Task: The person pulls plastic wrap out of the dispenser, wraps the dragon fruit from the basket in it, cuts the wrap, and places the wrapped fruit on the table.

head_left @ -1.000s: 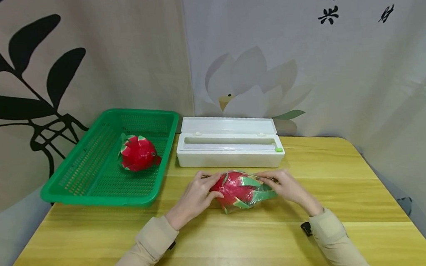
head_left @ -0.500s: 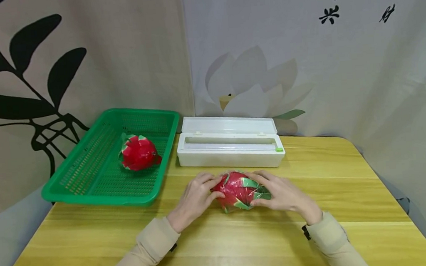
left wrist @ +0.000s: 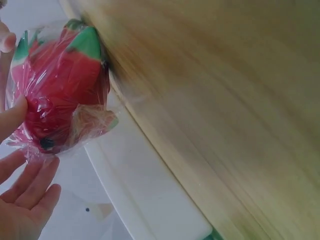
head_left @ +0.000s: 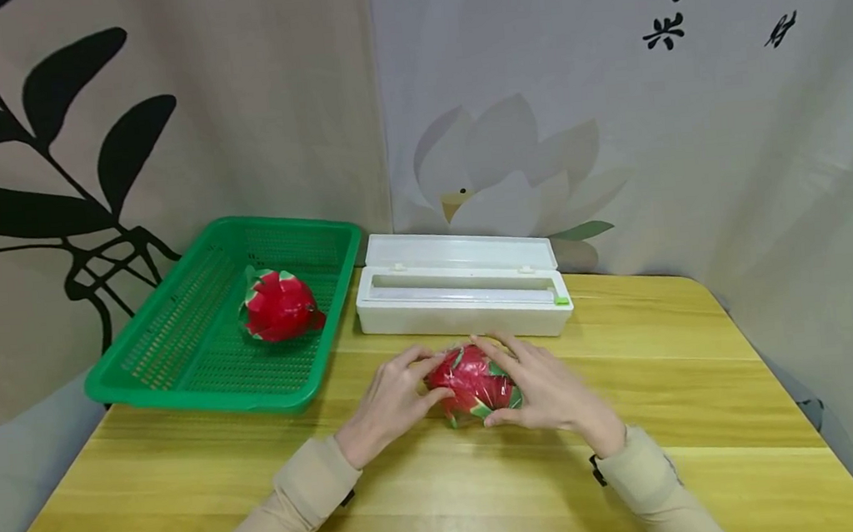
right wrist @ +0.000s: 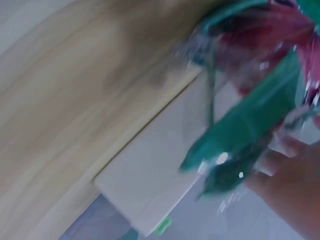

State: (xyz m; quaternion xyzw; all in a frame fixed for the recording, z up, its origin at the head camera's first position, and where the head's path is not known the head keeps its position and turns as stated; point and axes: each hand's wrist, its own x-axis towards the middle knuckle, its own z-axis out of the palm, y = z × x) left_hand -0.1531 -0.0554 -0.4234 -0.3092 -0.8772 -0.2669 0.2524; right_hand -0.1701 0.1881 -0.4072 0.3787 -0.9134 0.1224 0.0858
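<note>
Wooden desk (head_left: 445, 498), head view: green basket (head_left: 204, 398), one dragon fruit (head_left: 279, 308) inside; open white box (head_left: 464, 322), roll (head_left: 466, 296) inside; before it, film-wrapped fruit (head_left: 472, 382), gripped by half-curled left hand (head_left: 392, 400) and right hand (head_left: 556, 387). Left wrist: film (left wrist: 34, 152) at fingertips (left wrist: 49, 166). Right wrist: leaves (right wrist: 247, 117), blurred.

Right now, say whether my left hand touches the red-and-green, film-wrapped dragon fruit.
Touching. The left wrist view shows the left hand with its thumb tip laid against the film-wrapped dragon fruit.
</note>
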